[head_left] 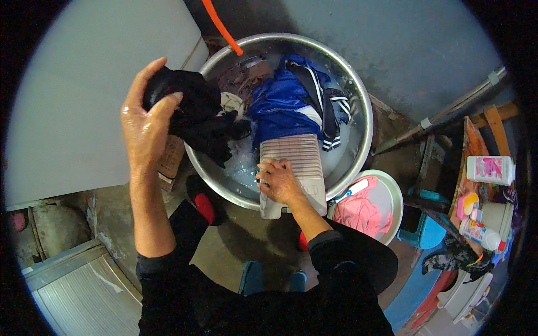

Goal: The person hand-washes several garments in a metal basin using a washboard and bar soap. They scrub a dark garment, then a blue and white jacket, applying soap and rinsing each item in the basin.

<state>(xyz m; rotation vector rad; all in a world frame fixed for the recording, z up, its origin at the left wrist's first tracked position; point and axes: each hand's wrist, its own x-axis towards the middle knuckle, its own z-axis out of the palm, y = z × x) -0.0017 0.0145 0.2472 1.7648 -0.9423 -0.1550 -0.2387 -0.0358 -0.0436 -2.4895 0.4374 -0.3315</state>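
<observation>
My left hand is raised at the left of the steel basin, gripping a wet black cloth that hangs over the rim. My right hand rests on a ribbed washboard propped at the basin's front, its bent fingers at the board's left edge. A blue garment with white stripes lies in sudsy water at the board's upper end. Brownish cloth lies at the back left of the basin, partly under water.
An orange hose reaches the back rim. A pale panel flanks the left, a metal pole the right. A smaller basin with pink cloth, a blue stool and bottles on a wooden board stand at right.
</observation>
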